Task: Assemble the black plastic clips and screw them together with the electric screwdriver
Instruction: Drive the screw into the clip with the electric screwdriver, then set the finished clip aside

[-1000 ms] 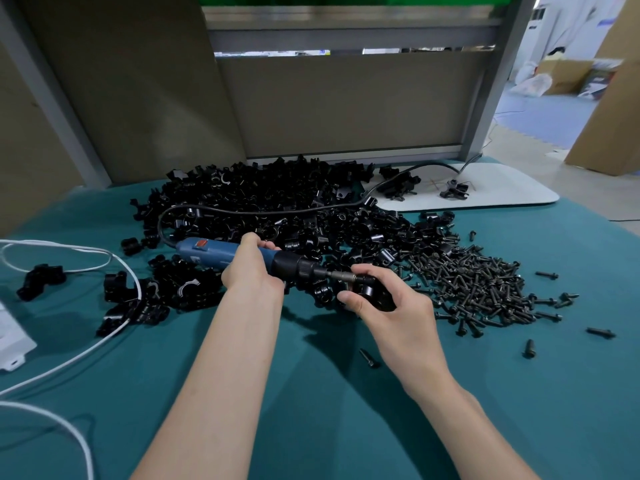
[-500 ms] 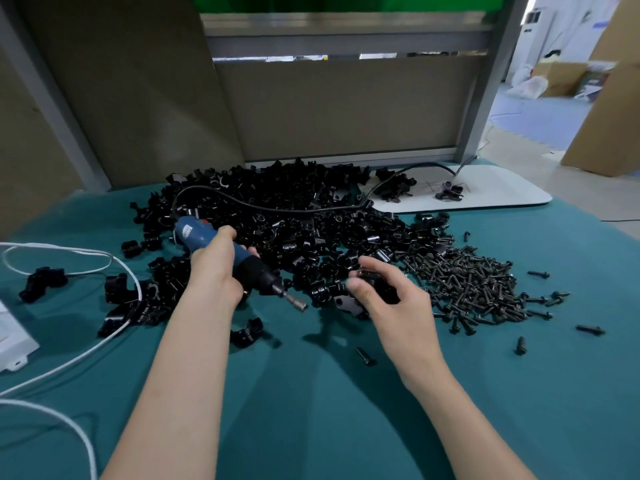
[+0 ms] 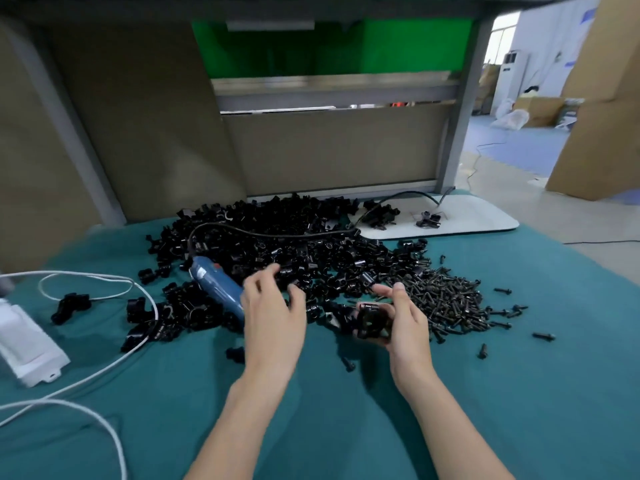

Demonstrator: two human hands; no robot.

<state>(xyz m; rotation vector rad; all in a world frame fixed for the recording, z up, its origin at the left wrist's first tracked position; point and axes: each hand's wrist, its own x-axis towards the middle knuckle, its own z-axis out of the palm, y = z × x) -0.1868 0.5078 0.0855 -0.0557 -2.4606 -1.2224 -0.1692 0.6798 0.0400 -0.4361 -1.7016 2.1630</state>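
Fingers of your left hand point(image 3: 273, 306) are spread wide and loosely bent, holding nothing. The hand hovers at the near edge of the heap of black plastic clips point(image 3: 277, 244), just beside the blue electric screwdriver point(image 3: 214, 289). The tool lies on the heap with its nose hidden behind that hand, so whether skin touches it cannot be told. Your right hand point(image 3: 401, 320) cradles one black plastic clip point(image 3: 372, 320) in curled fingers, thumb lifted clear, just beside the pile of dark screws point(image 3: 446, 299) on the teal cloth point(image 3: 346, 410).

Step in hand, as judged: fetching the mating part for the held clip.
- Take one loose half from the heap's edge rather than digging.
- Seat it until the screw holes line up, and grip low so the hole is open to view.
- Pick a single screw and start it by hand.
- Bring the driver in line with the screw's axis — a tilted bit may slip or cross the thread.
- Mind the black cord point(image 3: 259, 233) trailing over the heap.

Writing: a small red mark on the screwdriver body is too blurred to read. The white plastic box point(image 3: 27, 344) at left shows no legible label.
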